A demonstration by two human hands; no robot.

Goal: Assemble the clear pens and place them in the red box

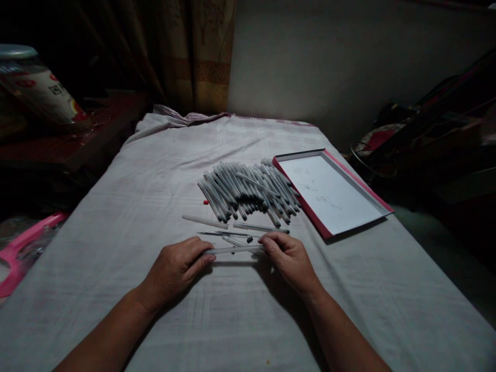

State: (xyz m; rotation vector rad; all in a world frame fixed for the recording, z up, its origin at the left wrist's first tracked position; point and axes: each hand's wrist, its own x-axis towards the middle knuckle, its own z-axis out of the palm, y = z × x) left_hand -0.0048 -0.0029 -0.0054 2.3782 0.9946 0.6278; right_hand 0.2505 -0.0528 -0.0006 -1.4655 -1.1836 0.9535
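A slim, straight pen barrel (237,250) is held nearly level between the two hands, just above the near middle of the cloth-covered worktop (163,330). Its surface is whitish and translucent, with a dull sheen, and no marking can be made out on it. A narrow shadow is cast on the cloth below it. Its left end is pinched between the thumb and fingers of the left hand (176,267); its right end is gripped likewise by the right hand (290,258). Both ends are partly covered by the fingers, so whether a tip or a cap is fitted cannot be told.

Just beyond the held barrel, a loose pale barrel (205,222), a dark-ended pen (261,228), thin dark refills (227,234) and a small black piece (249,239) are scattered. Farther back, a broad heap of similar pens (248,183) is spread, their dark ends mostly turned toward the near side. A small red piece (205,202) is seen at the heap's left edge. To the right of the heap, a shallow red-edged tray (349,201) is set at a slant, its white floor marked with faint dark lines.
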